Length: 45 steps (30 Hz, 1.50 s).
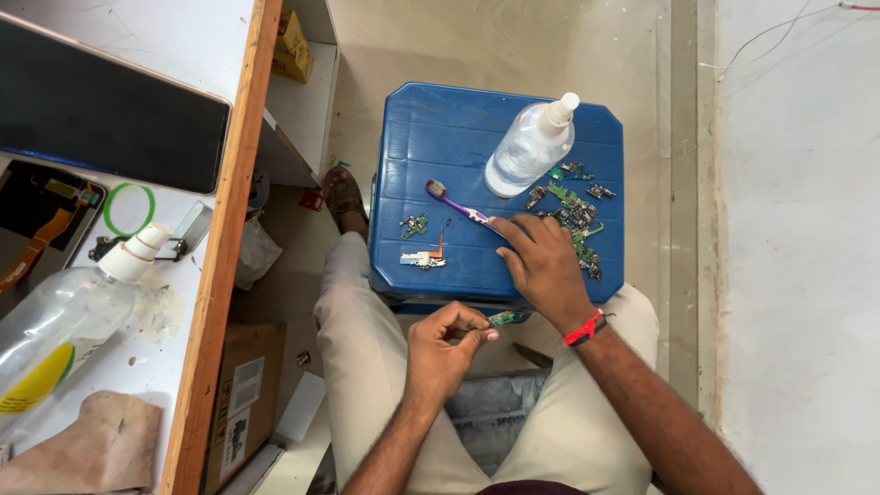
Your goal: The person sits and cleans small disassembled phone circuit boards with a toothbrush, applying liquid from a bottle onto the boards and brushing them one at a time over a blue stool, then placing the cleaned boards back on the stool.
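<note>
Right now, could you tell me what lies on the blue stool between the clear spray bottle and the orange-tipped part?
In the head view, a purple toothbrush lies across the blue stool between the spray bottle and the orange-tipped part; the right hand touches its handle.

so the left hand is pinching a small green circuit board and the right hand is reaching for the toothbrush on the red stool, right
Not quite: the stool is blue, not red, as the head view shows. The rest holds: the left hand pinches a small green circuit board and the right hand reaches the toothbrush.

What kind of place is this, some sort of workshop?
Probably a small phone or electronics repair spot. Small green circuit boards lie on a blue plastic stool beside a toothbrush and a clear bottle; the left hand holds another small board.
</note>
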Motion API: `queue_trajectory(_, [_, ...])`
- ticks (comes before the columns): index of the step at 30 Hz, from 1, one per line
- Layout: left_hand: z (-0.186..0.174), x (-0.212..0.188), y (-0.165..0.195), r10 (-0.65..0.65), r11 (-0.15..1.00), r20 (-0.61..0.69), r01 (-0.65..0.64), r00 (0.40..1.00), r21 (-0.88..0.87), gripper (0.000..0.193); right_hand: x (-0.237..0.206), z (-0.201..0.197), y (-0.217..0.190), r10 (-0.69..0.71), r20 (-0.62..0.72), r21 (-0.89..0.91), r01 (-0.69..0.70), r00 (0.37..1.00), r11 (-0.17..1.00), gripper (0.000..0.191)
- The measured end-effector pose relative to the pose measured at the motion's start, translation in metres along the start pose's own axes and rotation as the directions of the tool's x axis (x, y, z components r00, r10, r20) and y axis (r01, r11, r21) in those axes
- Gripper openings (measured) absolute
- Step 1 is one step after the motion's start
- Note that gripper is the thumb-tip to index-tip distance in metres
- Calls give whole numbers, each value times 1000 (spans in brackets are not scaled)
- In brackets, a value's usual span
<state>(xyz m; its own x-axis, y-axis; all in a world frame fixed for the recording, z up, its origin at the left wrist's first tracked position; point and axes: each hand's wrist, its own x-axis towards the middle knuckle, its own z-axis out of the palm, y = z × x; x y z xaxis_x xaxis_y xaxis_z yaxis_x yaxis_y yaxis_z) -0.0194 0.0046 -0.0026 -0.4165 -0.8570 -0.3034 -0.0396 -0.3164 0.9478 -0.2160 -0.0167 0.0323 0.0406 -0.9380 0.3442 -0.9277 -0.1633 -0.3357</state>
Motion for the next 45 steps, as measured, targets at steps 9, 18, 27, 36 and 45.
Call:
queue_trajectory(9, [-3, 0, -7, 30, 993, -16, -32, 999, -114, 30, -54, -23, -5, 396, 60, 393, -386, 916, 834, 39])
queue_trajectory(18, [-15, 7, -2, -139, 726, 79, 156, 987, -670, 51, -121, -7, -44, 384, 301, 704, -475, 873, 528, 36])
queue_trajectory(27, [-21, 5, 9, -19, 535, 114, 106, 993, -838, 61, -116, -1, -81, 123, 195, 429, -197, 973, 881, 56])
queue_trajectory(36, [-11, -1, 1, -7, 574, 65, 57, 998, -817, 67, -115, 9, -81, 153, 123, 366, -189, 980, 911, 59])
queue_trajectory(45, [11, -11, -12, 21, 560, 2, -10, 1000, -828, 79, -120, 1, -93, 184, 174, 360, -237, 967, 902, 56])
